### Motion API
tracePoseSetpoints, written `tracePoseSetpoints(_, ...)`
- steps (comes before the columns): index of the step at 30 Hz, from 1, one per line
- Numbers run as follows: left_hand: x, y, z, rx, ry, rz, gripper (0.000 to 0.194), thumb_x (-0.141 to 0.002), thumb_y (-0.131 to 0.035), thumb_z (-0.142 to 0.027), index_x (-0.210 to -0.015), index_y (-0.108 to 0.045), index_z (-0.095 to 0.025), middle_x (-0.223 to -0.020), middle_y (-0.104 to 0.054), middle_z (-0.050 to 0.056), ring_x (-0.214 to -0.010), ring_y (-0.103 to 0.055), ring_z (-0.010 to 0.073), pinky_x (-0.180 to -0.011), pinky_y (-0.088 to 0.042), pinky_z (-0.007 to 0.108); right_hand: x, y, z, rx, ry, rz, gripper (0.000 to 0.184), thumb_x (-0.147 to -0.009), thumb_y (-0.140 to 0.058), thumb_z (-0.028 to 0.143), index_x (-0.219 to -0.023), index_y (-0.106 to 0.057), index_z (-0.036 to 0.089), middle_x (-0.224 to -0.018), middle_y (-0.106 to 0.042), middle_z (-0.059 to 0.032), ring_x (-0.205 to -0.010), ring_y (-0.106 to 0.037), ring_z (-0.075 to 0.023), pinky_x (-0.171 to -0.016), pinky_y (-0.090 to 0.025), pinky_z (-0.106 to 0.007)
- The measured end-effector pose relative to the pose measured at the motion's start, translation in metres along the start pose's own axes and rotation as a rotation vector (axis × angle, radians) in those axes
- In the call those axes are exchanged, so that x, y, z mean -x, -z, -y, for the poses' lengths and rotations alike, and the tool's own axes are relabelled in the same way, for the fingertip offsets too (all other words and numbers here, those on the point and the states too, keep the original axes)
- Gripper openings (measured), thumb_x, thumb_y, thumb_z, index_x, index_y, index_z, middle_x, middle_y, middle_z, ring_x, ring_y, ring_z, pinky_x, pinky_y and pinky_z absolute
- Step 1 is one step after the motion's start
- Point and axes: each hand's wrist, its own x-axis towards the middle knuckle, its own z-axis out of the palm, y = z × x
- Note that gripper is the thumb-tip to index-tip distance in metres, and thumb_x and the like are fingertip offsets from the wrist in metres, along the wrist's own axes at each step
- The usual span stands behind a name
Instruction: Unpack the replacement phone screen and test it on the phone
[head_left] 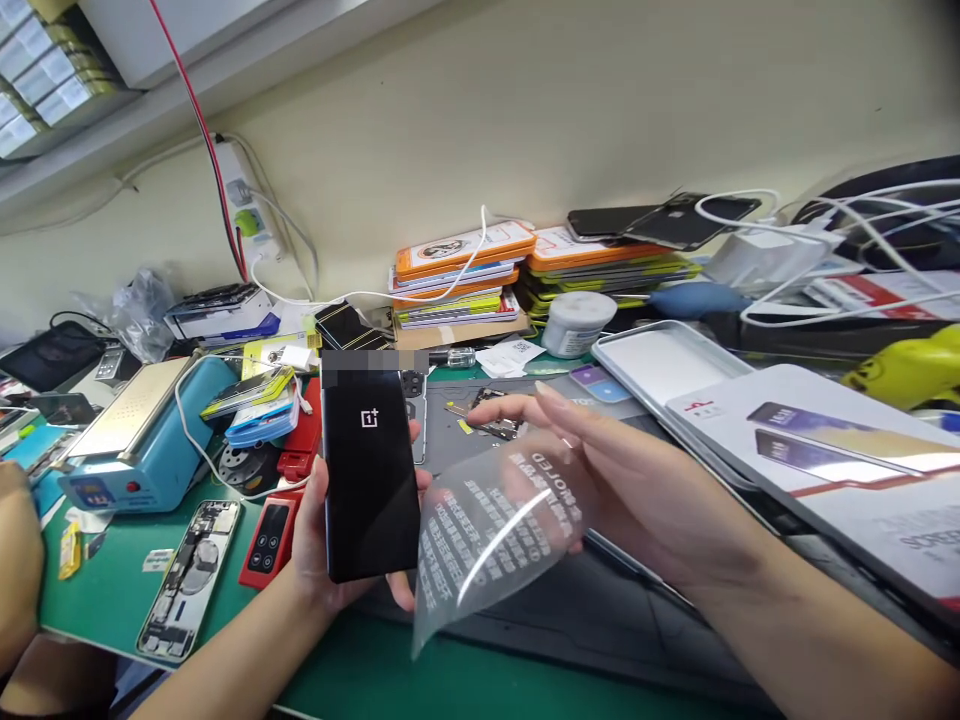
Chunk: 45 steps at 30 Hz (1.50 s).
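My left hand is closed around a black phone held upright, with a white 1+ logo glowing on its dark screen. The phone's top edge is blurred over. My right hand holds a clear plastic film printed with white lettering; its fingers show through the film, and its thumb and forefinger reach out above. The film's left edge hangs beside the phone's lower right corner. Behind the phone, a silvery phone frame with camera openings partly shows. A small phone part lies on the dark mat beyond my right fingers.
An opened phone with bare circuitry lies left on the green table. A blue heating machine stands behind it. White screen boxes fill the right side. Stacked boxes line the wall. Another person's arm is at far left.
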Motion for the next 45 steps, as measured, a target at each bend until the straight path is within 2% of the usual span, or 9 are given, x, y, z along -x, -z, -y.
tracePoseSetpoints(3,-0.001,0.001,0.003,0.017,0.046,-0.020,0.077,-0.097,-0.067,-0.060,-0.157,-0.051,-0.014,-0.129,-0.077,0.014,-0.121,-0.073,0.0265,-0.104,-0.062,0.040,0.005,0.000,0.004,-0.149,0.033,0.035,0.057,-0.091,-0.070,0.068,-0.126,-0.066,0.024,-0.065,-0.075,-0.0023,-0.039,-0.060,-0.0151,-0.040,-0.047,-0.023)
tracePoseSetpoints(8,-0.005,0.003,0.007,0.040,0.154,-0.022,0.069,-0.099,-0.062,-0.062,-0.151,-0.059,-0.017,-0.127,-0.079,0.014,-0.113,-0.077,0.0304,-0.067,-0.071,0.037,0.005,-0.002,0.011,-0.238,0.080,0.118,0.051,-0.087,-0.078,0.065,-0.117,-0.072,0.024,-0.080,-0.082,-0.0065,-0.047,-0.073,-0.0188,-0.040,-0.052,-0.020)
tracePoseSetpoints(14,-0.007,0.008,0.010,0.028,0.256,-0.012,0.070,-0.094,-0.069,-0.063,-0.142,-0.067,-0.011,-0.129,-0.077,0.023,-0.099,-0.082,0.0314,-0.065,-0.070,0.037,0.002,-0.001,0.009,-0.299,0.092,0.171,0.045,-0.091,-0.078,0.060,-0.112,-0.073,0.020,-0.108,-0.085,-0.0145,-0.073,-0.084,-0.0238,-0.053,-0.062,-0.021)
tracePoseSetpoints(17,-0.006,0.008,0.010,0.018,0.255,-0.020,0.073,-0.095,-0.067,-0.065,-0.135,-0.070,-0.005,-0.127,-0.077,0.026,-0.098,-0.082,0.0321,-0.065,-0.070,0.036,0.002,-0.002,0.007,-0.301,0.095,0.165,0.047,-0.094,-0.074,0.059,-0.117,-0.070,0.019,-0.117,-0.083,-0.0175,-0.078,-0.084,-0.0252,-0.058,-0.065,-0.023)
tracePoseSetpoints(21,-0.006,0.005,0.008,0.010,0.228,-0.031,0.069,-0.098,-0.061,-0.065,-0.144,-0.065,-0.014,-0.132,-0.076,0.020,-0.100,-0.081,0.0314,-0.063,-0.071,0.039,0.002,-0.003,0.005,-0.287,0.097,0.155,0.058,-0.094,-0.075,0.057,-0.137,-0.062,0.020,-0.131,-0.078,-0.0179,-0.084,-0.084,-0.0273,-0.060,-0.066,-0.024)
tracePoseSetpoints(24,-0.007,0.003,0.008,0.008,0.234,-0.028,0.072,-0.099,-0.058,-0.066,-0.149,-0.059,-0.014,-0.137,-0.073,0.023,-0.097,-0.082,0.0306,-0.063,-0.070,0.039,0.002,-0.004,0.003,-0.265,0.094,0.168,0.064,-0.097,-0.072,0.052,-0.150,-0.052,0.024,-0.137,-0.075,-0.0177,-0.089,-0.084,-0.0281,-0.062,-0.066,-0.026)
tracePoseSetpoints(33,-0.004,0.012,0.010,0.024,0.292,0.001,0.075,-0.101,-0.051,-0.069,-0.145,-0.062,-0.010,-0.127,-0.076,0.028,-0.106,-0.080,0.0340,-0.064,-0.070,0.038,0.004,-0.006,0.001,-0.166,0.148,0.099,0.042,-0.086,-0.087,0.049,-0.118,-0.075,0.024,-0.102,-0.077,-0.0031,-0.075,-0.077,-0.0168,-0.054,-0.059,-0.019)
tracePoseSetpoints(40,-0.007,0.010,0.010,0.035,0.308,0.022,0.079,-0.102,-0.050,-0.069,-0.136,-0.066,0.001,-0.126,-0.075,0.030,-0.101,-0.081,0.0304,-0.066,-0.070,0.036,0.003,-0.005,0.002,-0.149,0.144,0.062,0.036,-0.081,-0.091,0.044,-0.106,-0.076,0.023,-0.096,-0.075,-0.0020,-0.071,-0.075,-0.0144,-0.053,-0.056,-0.017)
tracePoseSetpoints(45,-0.008,0.010,0.011,0.041,0.283,0.005,0.072,-0.101,-0.056,-0.064,-0.136,-0.068,-0.003,-0.128,-0.076,0.026,-0.108,-0.080,0.0319,-0.067,-0.071,0.038,0.001,-0.003,-0.001,-0.135,0.138,0.012,0.027,-0.085,-0.090,0.041,-0.095,-0.074,0.021,-0.086,-0.074,-0.0007,-0.066,-0.073,-0.0125,-0.051,-0.053,-0.016)
